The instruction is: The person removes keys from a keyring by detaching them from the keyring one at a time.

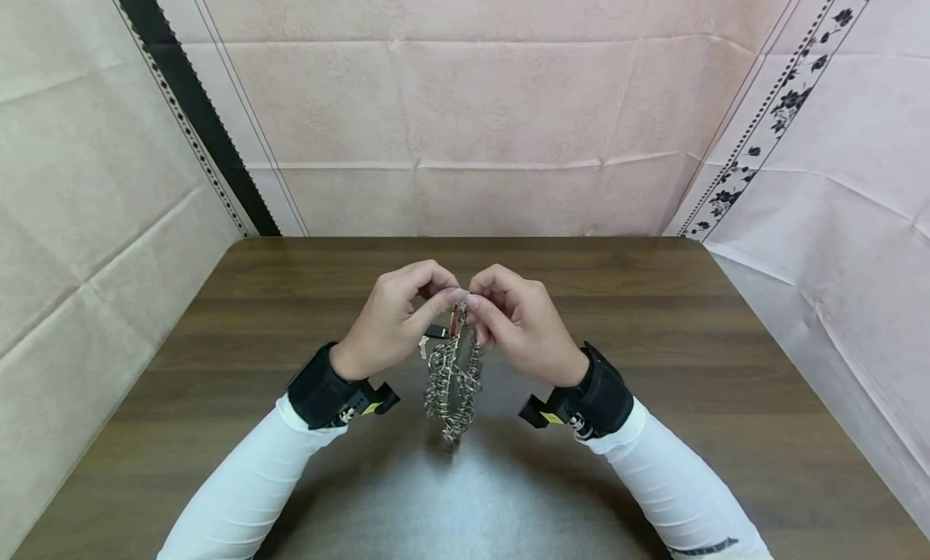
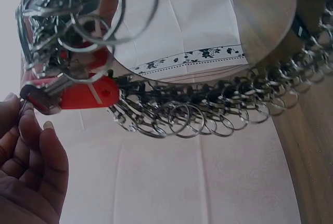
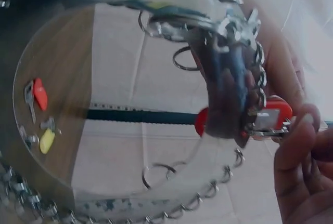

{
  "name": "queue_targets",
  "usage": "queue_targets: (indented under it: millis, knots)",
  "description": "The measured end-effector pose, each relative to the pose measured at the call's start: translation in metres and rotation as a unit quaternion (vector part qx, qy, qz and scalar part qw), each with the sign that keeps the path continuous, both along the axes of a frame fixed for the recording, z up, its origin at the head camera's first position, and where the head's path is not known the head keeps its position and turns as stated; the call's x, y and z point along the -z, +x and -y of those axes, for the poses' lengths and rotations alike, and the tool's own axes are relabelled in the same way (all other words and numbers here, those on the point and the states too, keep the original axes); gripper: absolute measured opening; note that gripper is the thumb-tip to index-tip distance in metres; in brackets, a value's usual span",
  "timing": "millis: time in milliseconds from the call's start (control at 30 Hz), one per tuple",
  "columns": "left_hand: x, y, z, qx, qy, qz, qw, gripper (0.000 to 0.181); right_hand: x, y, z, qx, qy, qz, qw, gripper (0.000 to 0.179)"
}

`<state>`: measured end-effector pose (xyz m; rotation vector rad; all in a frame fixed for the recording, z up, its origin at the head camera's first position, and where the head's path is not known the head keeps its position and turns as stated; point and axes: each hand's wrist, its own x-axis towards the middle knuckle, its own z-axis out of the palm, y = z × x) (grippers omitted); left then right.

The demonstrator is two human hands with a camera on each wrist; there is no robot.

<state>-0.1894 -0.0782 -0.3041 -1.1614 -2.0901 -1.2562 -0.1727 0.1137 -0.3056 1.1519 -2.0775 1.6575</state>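
Observation:
In the head view a long bunch of metal split rings and clasps (image 1: 454, 382) hangs between the two hands, over the table. My left hand (image 1: 395, 322) pinches a thin metal piece at its top between thumb and index finger; my right hand (image 1: 526, 322) pinches the same top end from the other side, fingertips almost meeting the left ones. Just below the fingertips is a red key tag (image 2: 91, 94), and in the right wrist view that red tag lies close beside the right fingertips. The split rings (image 2: 182, 120) line a wide curved loop. The exact pinched piece is partly hidden by the fingers.
Through the loop, in the right wrist view, a red-tagged key (image 3: 37, 96) and a yellow key tag (image 3: 47, 142) show against the brown wood. A small black piece (image 1: 436, 332) appears beside the bunch. The brown table (image 1: 254, 302) is bordered by cloth walls (image 1: 508, 100).

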Motion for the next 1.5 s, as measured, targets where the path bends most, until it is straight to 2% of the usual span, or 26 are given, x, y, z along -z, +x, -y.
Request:
queue_targets:
  millis: [167,333,433,600,900,1200,1367,1500]
  knots:
    - [0.000,-0.001,0.000,0.012,-0.004,0.006,0.9999,0.006,0.000,0.001,0.001,0.006,-0.052,0.015,0.9985,0.007]
    - [0.002,-0.003,-0.001,0.010,0.011,-0.018,0.9997,0.009,0.000,0.000,0.001,-0.003,-0.065,0.014,0.9978,0.005]
    - [0.002,-0.003,-0.002,-0.001,0.028,-0.038,0.9989,0.009,-0.001,0.000,0.001,-0.007,-0.056,0.011,0.9984,0.004]
    - [0.001,-0.001,-0.003,-0.022,0.040,-0.064,0.9969,0.008,0.000,0.000,0.001,0.006,-0.025,-0.005,0.9997,0.005]
    - [-0.004,0.004,-0.002,-0.063,0.009,-0.126,0.9899,0.009,0.000,0.000,0.004,0.024,0.005,-0.033,0.9992,0.007]
    - [-0.006,0.007,-0.002,-0.064,-0.008,-0.140,0.9881,0.008,0.000,0.001,0.004,0.026,0.015,-0.045,0.9985,0.006]
    - [-0.006,0.007,-0.002,-0.061,-0.025,-0.157,0.9854,0.009,0.000,0.001,0.003,0.043,0.043,-0.080,0.9949,0.007]
    - [-0.005,0.005,-0.002,-0.057,-0.032,-0.158,0.9853,0.011,-0.002,-0.001,0.001,0.057,0.069,-0.120,0.9888,0.003]
